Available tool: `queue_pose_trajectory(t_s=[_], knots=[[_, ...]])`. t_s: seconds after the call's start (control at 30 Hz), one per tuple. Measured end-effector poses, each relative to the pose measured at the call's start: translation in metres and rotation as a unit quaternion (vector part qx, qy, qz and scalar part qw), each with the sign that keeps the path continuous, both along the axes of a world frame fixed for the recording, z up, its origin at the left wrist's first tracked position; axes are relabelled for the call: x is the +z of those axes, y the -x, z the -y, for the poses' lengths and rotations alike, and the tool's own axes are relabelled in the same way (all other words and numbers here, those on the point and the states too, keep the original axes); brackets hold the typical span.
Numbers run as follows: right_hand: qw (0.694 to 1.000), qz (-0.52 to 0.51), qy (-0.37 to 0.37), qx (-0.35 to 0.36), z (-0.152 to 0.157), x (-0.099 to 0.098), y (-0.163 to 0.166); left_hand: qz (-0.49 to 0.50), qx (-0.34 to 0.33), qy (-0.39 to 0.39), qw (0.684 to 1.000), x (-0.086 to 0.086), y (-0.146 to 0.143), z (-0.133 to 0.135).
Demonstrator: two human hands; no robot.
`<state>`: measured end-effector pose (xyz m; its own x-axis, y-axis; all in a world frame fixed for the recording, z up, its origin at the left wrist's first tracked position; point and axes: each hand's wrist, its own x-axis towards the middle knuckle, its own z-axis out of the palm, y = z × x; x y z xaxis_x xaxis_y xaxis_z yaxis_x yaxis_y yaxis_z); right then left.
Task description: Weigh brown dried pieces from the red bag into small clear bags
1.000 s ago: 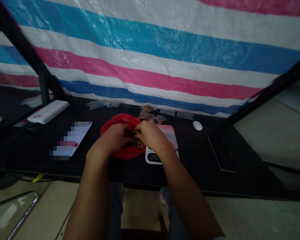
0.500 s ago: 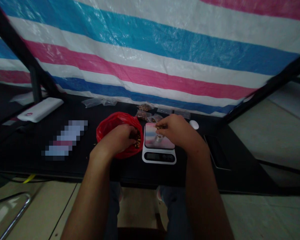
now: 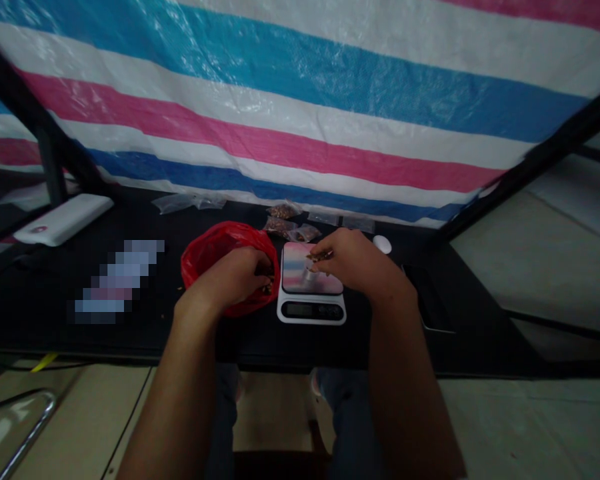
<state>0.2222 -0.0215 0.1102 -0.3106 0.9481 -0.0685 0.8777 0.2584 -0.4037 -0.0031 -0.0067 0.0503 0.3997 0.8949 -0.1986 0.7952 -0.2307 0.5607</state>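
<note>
A red plastic bag (image 3: 211,248) holding small brown pieces lies open on the black table (image 3: 390,313). My left hand (image 3: 237,280) rests in the bag's mouth, fingers curled around some of the brown pieces. To its right stands a small white kitchen scale (image 3: 311,297) with a shiny platform. My right hand (image 3: 353,257) hovers over the platform, fingers pinched on a few brown pieces above a small clear bag on the scale.
Several small clear packets (image 3: 285,220), some filled with brown pieces, lie at the table's back edge below a striped tarp (image 3: 300,120). A white oval object (image 3: 381,244) sits right of the scale. A white power bank (image 3: 63,219) and a blurred card (image 3: 115,283) lie at the left.
My right hand left the red bag and moved right over the scale, carrying brown pieces. My left hand stayed in the bag. The view shifted slightly.
</note>
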Motion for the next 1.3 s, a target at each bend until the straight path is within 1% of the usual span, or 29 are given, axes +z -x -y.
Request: queue_pose_trajectory(t_s=[0.2,0.33,0.53,0.67,0.83,1.03,1.3], knots=[[1.0,-0.014,0.01,-0.022,0.0,0.0,0.001,0.013,-0.01,-0.01,1.0,-0.003,0.001,-0.001],[1.0,-0.015,0.004,-0.019,-0.001,0.0,0.002,0.018,-0.014,-0.017,1.0,-0.001,0.0,0.0],[1.0,-0.002,0.005,-0.015,-0.002,0.0,0.002,0.015,-0.022,-0.015,1.0,-0.003,0.0,-0.001],[1.0,-0.003,-0.008,-0.02,-0.003,-0.001,0.0,0.015,-0.026,-0.024,0.999,-0.002,0.0,-0.001],[0.999,-0.037,-0.017,-0.035,-0.003,-0.002,0.001,0.01,-0.021,-0.026,0.999,-0.001,-0.001,0.0],[0.999,-0.035,-0.026,-0.023,-0.006,-0.005,0.006,0.008,-0.021,-0.019,1.0,-0.001,-0.003,0.0],[0.996,-0.034,-0.077,-0.006,-0.014,-0.015,0.009,0.0,-0.013,-0.013,1.0,0.0,-0.004,0.001]])
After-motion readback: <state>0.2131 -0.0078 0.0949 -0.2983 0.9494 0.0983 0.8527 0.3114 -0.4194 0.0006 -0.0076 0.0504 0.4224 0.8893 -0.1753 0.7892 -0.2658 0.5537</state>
